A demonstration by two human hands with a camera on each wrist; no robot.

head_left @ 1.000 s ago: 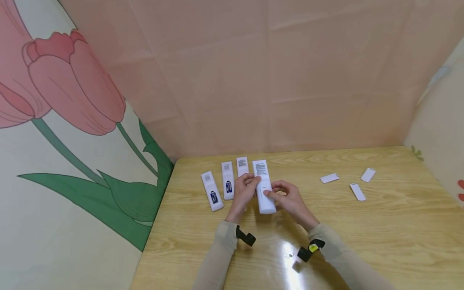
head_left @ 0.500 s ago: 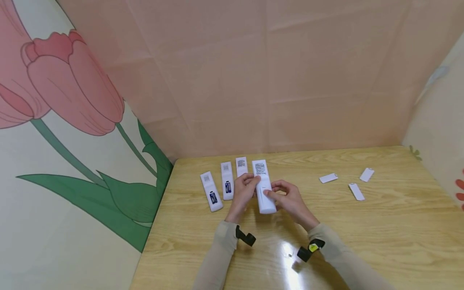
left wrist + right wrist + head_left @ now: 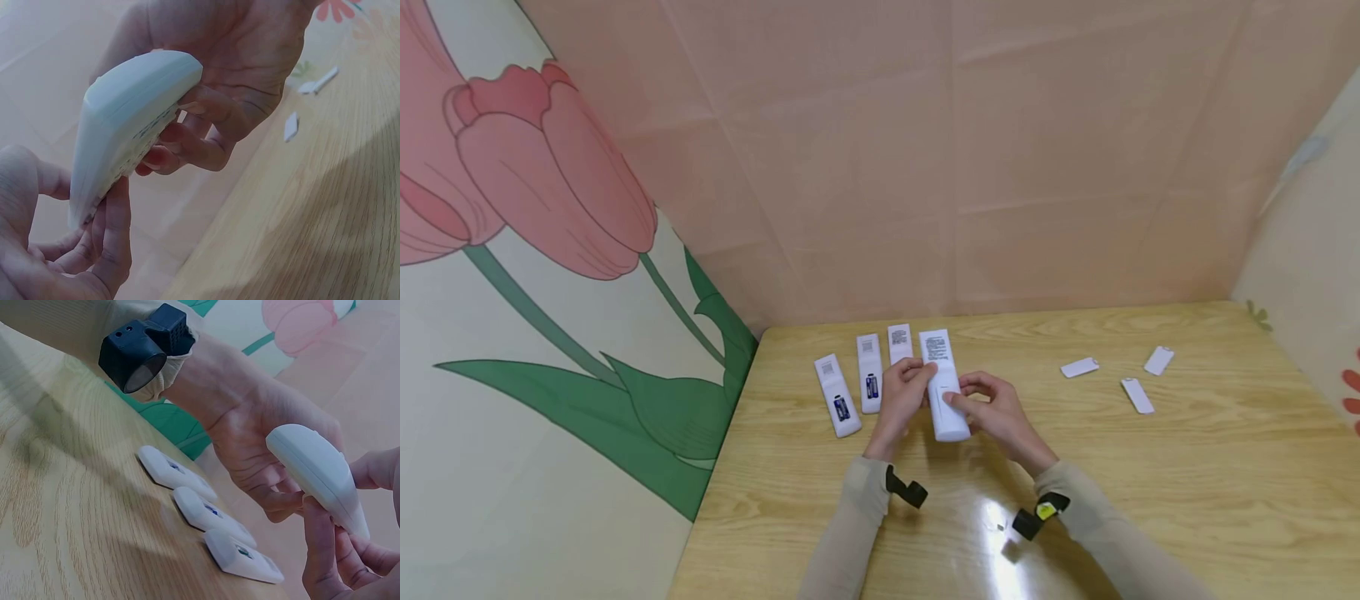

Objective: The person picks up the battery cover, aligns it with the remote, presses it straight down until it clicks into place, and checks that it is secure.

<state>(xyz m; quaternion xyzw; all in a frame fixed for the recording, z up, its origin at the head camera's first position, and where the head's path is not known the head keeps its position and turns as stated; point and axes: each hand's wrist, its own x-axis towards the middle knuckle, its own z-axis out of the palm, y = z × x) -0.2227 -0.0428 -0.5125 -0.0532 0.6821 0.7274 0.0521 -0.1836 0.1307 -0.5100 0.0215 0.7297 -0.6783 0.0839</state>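
A white remote control (image 3: 951,426) is held back-up above the table between both hands, its printed label at the far end. My left hand (image 3: 901,400) grips its left side, thumb on the back and fingers curled underneath. My right hand (image 3: 1000,412) holds the lower right side, with its thumb pressing on the battery cover area. In the left wrist view the fingers of both hands bend against the button face of the remote (image 3: 134,87). The right wrist view shows its rounded end (image 3: 312,456) tilted between the two hands.
Left of the hands lie a white remote (image 3: 830,377) and another remote (image 3: 869,354), batteries showing in their open compartments. A third remote (image 3: 899,337) is partly hidden behind the left hand. Three loose battery covers (image 3: 1079,367) lie on the right of the wooden table (image 3: 1217,467).
The held remote and both hands have shifted very slightly left. The grip looks the same, and the remotes and covers on the table have stayed put.
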